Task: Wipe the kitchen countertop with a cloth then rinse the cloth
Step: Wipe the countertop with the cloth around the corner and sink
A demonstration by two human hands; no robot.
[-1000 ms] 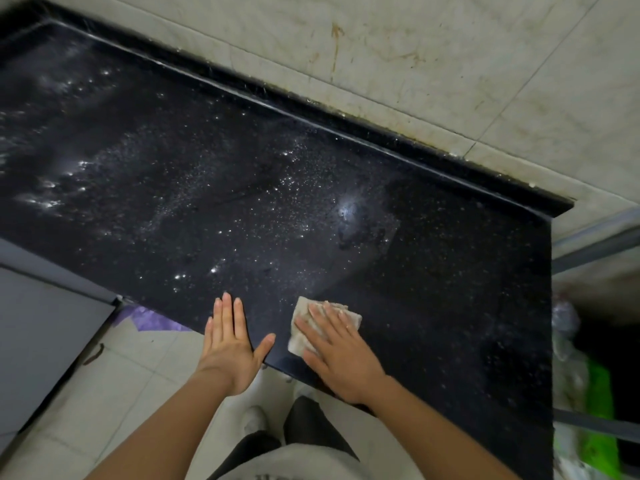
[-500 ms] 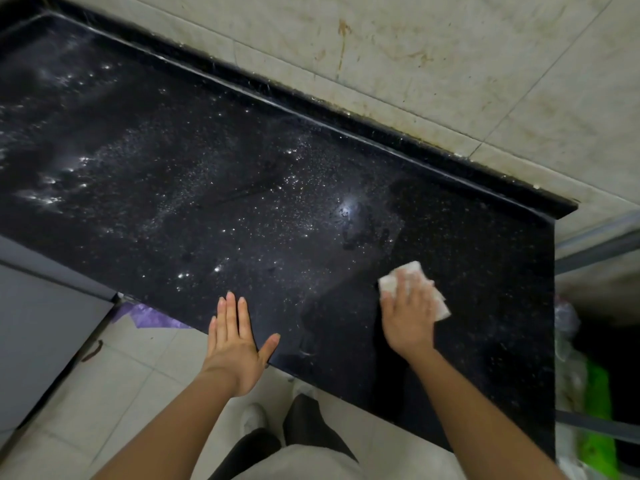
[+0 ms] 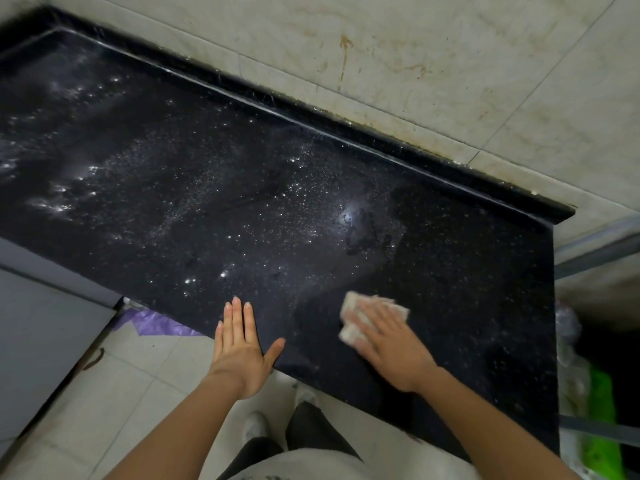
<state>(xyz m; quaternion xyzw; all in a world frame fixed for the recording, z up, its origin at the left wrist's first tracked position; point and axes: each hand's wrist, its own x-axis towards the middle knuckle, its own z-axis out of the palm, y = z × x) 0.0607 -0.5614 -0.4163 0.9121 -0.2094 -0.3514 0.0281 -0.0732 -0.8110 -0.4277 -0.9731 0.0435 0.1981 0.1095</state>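
Tiled wall (image 3: 450, 64) behind, stained in places; pale tiled floor (image 3: 121, 393) below.

Black speckled countertop (image 3: 242, 202) fills most of the view. The far and left stretches carry pale droplets and smears. The near-right patch reads darker and looks cleaner. Judging by that, you are mid-wipe and the rinse is not yet begun.

Your left hand (image 3: 239, 344) lies flat at the counter's front edge, fingers straight, holding nothing. Your right hand (image 3: 388, 344) presses flat on the cloth (image 3: 349, 303), fingers extended, not curled round it.

The cloth is a small, pale, folded pad on the counter near the front edge, half under your fingers. It is probably light, soft and damp, and may bunch or skate on wet stone. Keep your palm over its middle. To lift it, pinch the folded edge showing past your fingertips.
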